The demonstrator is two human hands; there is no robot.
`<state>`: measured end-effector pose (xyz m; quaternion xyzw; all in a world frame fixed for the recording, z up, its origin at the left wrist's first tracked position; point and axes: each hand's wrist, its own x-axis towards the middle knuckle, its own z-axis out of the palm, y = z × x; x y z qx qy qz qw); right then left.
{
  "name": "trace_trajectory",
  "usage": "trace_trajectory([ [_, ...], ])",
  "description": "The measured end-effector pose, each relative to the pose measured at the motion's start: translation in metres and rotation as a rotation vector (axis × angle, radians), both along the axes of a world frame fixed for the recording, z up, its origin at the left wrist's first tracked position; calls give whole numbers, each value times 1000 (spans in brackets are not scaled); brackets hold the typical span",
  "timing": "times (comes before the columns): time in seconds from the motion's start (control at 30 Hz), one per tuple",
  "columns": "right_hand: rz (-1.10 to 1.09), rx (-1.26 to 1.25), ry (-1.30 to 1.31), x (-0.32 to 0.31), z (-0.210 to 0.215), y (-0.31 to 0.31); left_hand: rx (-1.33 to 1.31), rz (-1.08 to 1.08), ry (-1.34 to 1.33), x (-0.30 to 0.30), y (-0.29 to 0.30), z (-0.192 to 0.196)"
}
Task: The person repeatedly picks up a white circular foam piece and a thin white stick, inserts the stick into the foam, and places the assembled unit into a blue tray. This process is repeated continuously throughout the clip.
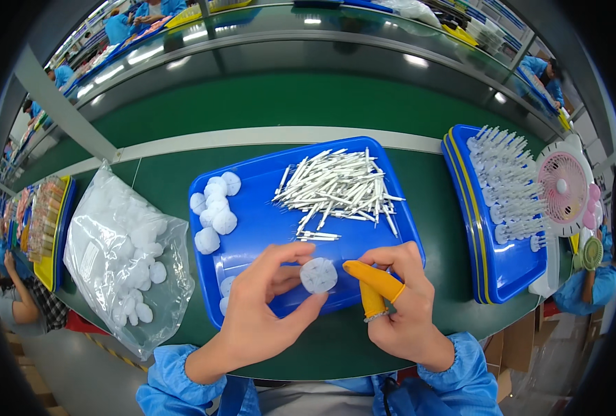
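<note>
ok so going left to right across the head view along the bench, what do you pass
yellow tray of packed items → clear plastic bag of white pads → loose white pads on the middle blue tray → pile of white sticks → blue tray of assembled white pieces → small pink fan

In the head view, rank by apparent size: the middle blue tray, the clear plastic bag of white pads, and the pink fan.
1. Middle blue tray
2. Clear plastic bag of white pads
3. Pink fan, though fisheye bending at the rim makes its size unsure.

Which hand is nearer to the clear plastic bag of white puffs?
Left. The left hand sits just right of the plastic bag; the right hand lies farther right, beyond the white puff.
</note>
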<state>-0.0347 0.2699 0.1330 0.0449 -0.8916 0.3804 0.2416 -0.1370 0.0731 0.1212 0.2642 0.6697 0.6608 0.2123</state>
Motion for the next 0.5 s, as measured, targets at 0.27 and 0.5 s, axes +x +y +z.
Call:
trace_trajectory([
  [0.27,46,45,-34,6,-3,-5,-46,-26,114,1,3,-1],
  [0.5,22,19,13,2,-6,-4,-119,-88,184,0,0,3],
])
